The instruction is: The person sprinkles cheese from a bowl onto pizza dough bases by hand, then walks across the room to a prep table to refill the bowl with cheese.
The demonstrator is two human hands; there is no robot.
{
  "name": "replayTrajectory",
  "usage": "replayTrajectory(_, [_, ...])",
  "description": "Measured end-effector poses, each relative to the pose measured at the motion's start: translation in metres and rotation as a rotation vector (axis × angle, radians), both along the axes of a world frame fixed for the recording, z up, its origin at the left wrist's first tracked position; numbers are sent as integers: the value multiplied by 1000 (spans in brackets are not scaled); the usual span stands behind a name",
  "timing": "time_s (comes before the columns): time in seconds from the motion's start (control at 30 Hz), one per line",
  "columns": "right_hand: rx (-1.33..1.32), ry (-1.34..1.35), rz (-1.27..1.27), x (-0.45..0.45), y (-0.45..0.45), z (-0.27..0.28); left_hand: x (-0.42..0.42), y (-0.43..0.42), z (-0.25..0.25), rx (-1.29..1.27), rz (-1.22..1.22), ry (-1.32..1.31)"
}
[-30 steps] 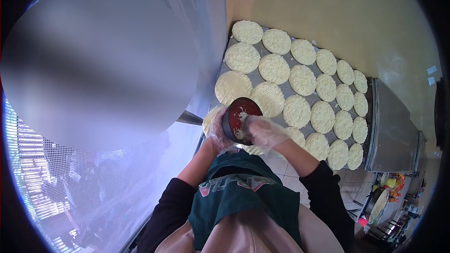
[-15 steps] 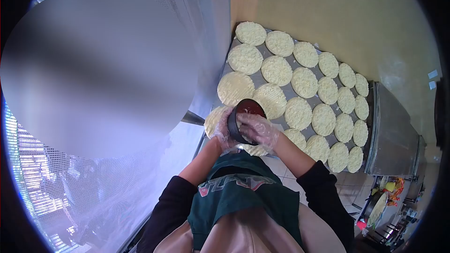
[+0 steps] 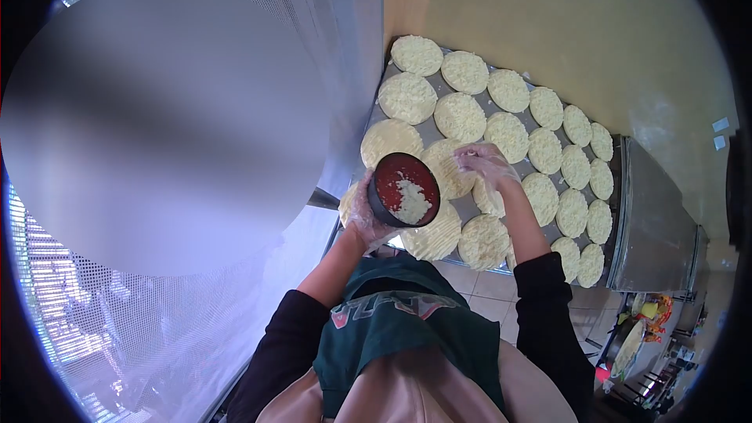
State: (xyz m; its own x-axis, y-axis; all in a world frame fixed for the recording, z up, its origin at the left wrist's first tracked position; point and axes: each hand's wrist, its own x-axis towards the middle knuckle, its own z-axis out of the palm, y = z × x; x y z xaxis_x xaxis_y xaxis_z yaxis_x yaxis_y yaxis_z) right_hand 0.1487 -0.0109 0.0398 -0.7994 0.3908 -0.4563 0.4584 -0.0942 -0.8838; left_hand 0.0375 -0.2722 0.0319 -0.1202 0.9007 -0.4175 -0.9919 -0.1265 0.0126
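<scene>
My left hand (image 3: 365, 214), in a clear plastic glove, grips a dark bowl (image 3: 404, 189) with a red inside. White crumbly topping (image 3: 412, 202) lies in the bowl's lower part. To the right, my right hand (image 3: 482, 161), gloved too, hovers over the discs with its fingers drawn together; what they hold is too small to name. Several pale round discs stand in rows on a metal table (image 3: 481, 103). Most have crumbs on top, while a disc (image 3: 392, 143) beyond the bowl shows a smoother, ridged surface.
A large grey disc-like surface (image 3: 164, 125) fills the upper left, before mesh netting (image 3: 172, 329). A tan wall (image 3: 564, 23) rises behind the table. At the right are a metal counter (image 3: 654, 219) and a pan (image 3: 627, 345) among colourful items. Floor tiles (image 3: 489, 290) show below.
My right hand has come out of the bowl and moved up and right over the discs. The bowl has tipped so that its inside and the topping show.
</scene>
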Motion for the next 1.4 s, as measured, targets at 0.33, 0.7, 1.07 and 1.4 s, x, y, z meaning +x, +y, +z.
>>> replayTrajectory(0.33, [479, -212, 197, -16, -2, -48, -14, -29, -7, 49, 125, -1])
replayTrajectory(0.7, [663, -102, 261, -30, 7, -59, -12, -30, -6, 23, 131, -20])
replayTrajectory(1.07, [826, -101, 195, -13, 24, -71, -11, -28, -2, 28, 122, -14])
replayTrajectory(1.4, [871, -8, 162, -8, 26, -82, -10, -29, -1, 66, 103, -50])
